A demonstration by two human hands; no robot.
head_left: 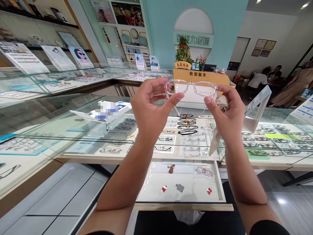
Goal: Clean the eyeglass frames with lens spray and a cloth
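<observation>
A pair of clear-framed eyeglasses [191, 83] is held up level above the glass counter, its temples pointing down and toward the counter. My left hand [154, 101] is closed on the left end of the frame, thumb below the lens. At the other end, my right hand [228, 107] grips the frame between thumb and fingers. A beige cloth [215, 140] is also tucked in my right hand and hangs down beneath it. Several dark-framed glasses [187, 125] lie in a column under the held pair.
An open drawer [195, 197] juts out in front of me with small red and grey items inside. Glass display counters [85, 137] stretch to both sides. A white stand [258, 109] rises at the right. People [259, 80] sit at the far right.
</observation>
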